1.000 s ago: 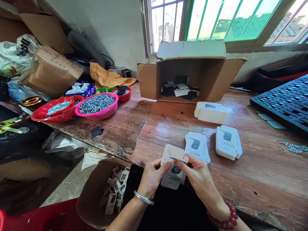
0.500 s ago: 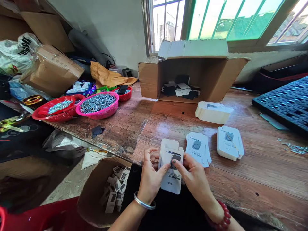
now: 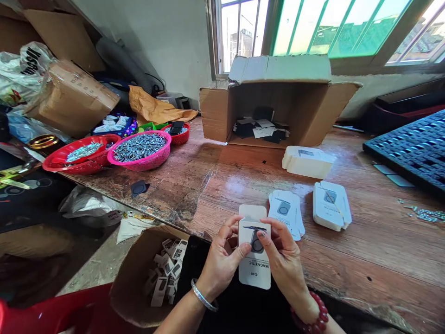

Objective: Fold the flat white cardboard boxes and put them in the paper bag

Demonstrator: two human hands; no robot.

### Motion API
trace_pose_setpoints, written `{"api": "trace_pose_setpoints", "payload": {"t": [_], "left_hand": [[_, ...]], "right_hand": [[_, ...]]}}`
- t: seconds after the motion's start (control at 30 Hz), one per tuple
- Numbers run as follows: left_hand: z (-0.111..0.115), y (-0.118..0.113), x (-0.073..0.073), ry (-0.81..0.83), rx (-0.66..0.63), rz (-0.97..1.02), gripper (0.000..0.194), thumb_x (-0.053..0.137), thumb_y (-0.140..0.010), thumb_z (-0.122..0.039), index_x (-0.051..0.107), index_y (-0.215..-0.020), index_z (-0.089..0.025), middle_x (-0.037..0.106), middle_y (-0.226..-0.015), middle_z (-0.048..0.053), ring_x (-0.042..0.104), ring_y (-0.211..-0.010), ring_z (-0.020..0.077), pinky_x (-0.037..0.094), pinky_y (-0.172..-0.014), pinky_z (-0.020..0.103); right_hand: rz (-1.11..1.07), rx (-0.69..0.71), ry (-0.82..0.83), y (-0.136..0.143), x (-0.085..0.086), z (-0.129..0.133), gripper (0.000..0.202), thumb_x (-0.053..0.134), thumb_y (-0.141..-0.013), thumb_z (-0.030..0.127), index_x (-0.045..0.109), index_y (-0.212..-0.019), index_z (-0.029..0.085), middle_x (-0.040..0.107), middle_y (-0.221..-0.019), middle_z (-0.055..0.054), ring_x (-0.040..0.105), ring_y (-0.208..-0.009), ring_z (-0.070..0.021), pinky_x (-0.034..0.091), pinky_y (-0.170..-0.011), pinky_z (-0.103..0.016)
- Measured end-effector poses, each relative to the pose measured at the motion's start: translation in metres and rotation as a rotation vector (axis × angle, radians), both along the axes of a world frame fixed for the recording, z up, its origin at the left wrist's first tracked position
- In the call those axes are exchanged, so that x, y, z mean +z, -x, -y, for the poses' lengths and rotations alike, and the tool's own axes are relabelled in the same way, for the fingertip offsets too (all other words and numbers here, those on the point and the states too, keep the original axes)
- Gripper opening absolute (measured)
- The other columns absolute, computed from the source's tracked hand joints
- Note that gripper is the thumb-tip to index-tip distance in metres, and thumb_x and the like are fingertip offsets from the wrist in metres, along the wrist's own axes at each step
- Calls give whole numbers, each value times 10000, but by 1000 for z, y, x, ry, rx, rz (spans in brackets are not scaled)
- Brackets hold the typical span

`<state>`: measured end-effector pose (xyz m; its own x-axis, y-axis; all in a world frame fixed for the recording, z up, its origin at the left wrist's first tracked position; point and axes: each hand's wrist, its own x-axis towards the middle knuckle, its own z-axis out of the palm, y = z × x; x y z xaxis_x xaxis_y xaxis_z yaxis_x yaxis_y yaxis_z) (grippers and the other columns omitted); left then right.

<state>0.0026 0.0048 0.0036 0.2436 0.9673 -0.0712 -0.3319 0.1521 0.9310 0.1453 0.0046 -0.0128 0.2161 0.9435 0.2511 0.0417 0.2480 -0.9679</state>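
Between my two hands is a white printed carton (image 3: 255, 273), flat-looking, with a picture of a black phone holder and the word MAGNETIC upside down to me. My left hand (image 3: 225, 255) grips its left edge, thumb on the printed face. My right hand (image 3: 283, 255) holds the right edge, its thumb over the picture. A plain flap stands up at the carton's far end. Right of my hands lies a loose stack of matching flat cartons (image 3: 285, 211). Farther right sits a banded stack (image 3: 332, 204), and behind it a thicker stack (image 3: 308, 161).
An open cardboard box (image 3: 213, 116) with black and white pieces stands at the back. Left are a pink basin (image 3: 139, 162) of metal parts and a red basin (image 3: 55, 164). A carton box (image 3: 128, 278) of small white boxes stands below the table edge. A black grid tray (image 3: 413, 144) lies right.
The carton has moved slightly right in my hands and its side flaps no longer stick out. Both hands have closed in around its edges, with the far flap now straight up.
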Motion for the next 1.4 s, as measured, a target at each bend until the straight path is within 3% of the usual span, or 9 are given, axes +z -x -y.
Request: {"api": "trace_pose_setpoints", "payload": {"t": [0.1, 0.23, 0.33, 0.5, 0.67, 0.8, 1.0, 1.2, 1.4], "left_hand": [[3, 0, 0, 27, -30, 7, 432, 779, -786, -335, 543, -1136, -241, 672, -1006, 36, 636, -864, 176, 495, -784, 279], [4, 1, 2, 55, -40, -75, 324, 754, -798, -381, 557, -984, -204, 641, -845, -2, 592, -742, 130, 474, -678, 228], [3, 3, 5, 53, -28, -117, 308, 742, -796, -376, 558, -962, -193, 646, -843, -2, 597, -739, 127, 487, -673, 227], [1, 4, 2, 78, -16, -204, 382, 752, -757, -322, 517, -1034, -204, 666, -908, 12, 636, -704, 143, 520, -629, 258], [1, 2, -2, 160, 74, -175, 627, 786, -703, -286, 388, -1185, -237, 650, -793, -42, 658, -657, 153, 522, -614, 262], [0, 3, 0, 174, 59, -206, 560, 786, -692, -287, 487, -1154, -182, 681, -847, 7, 653, -688, 145, 507, -649, 253], [1, 2, -6, 131, 24, -231, 419, 780, -693, -246, 575, -1051, -173, 677, -874, 16, 644, -716, 149, 500, -672, 259], [3, 1, -9, 87, -13, -250, 416, 777, -701, -214, 588, -1071, -196, 676, -900, 11, 653, -766, 162, 510, -697, 265], [7, -1, -7, 124, 14, -264, 400, 764, -702, -220, 558, -1044, -195, 672, -872, 4, 653, -719, 151, 503, -659, 252]], "right_hand": [[70, -26, 34, -2, 3, -3, 310, 646, -874, 512, 604, -773, 223, 526, -611, 41, 456, -539, -126, 401, -496, -231], [158, 2, 79, -2, 7, -4, 547, 576, -888, 593, 398, -537, 214, 345, -534, 56, 339, -516, -113, 339, -485, -239], [105, 2, 143, -3, 10, -5, 485, 606, -861, 609, 490, -609, 211, 438, -572, 45, 406, -541, -123, 381, -514, -245], [-186, 200, 353, -12, 18, -13, 486, 772, -742, 539, 638, -1091, 228, 696, -802, -4, 641, -746, -188, 510, -679, -284], [-211, 336, 357, -25, 23, -18, 259, 812, -735, 451, 745, -811, 212, 743, -956, -47, 665, -877, -208, 515, -797, -312], [-93, 433, 377, -33, 28, -20, 274, 796, -747, 451, 742, -689, 188, 728, -1021, -71, 657, -946, -219, 516, -830, -317], [63, 525, 439, -36, 39, -25, 310, 775, -724, 402, 759, -949, 189, 774, -898, -62, 701, -817, -214, 554, -752, -326], [295, 484, 366, -40, 39, -31, 204, 654, -772, 334, 790, -815, 188, 772, -739, -29, 666, -651, -181, 511, -605, -272], [332, 515, 325, -41, 39, -32, 160, 628, -744, 227, 784, -762, 194, 770, -767, -34, 676, -700, -184, 520, -648, -267]]}}
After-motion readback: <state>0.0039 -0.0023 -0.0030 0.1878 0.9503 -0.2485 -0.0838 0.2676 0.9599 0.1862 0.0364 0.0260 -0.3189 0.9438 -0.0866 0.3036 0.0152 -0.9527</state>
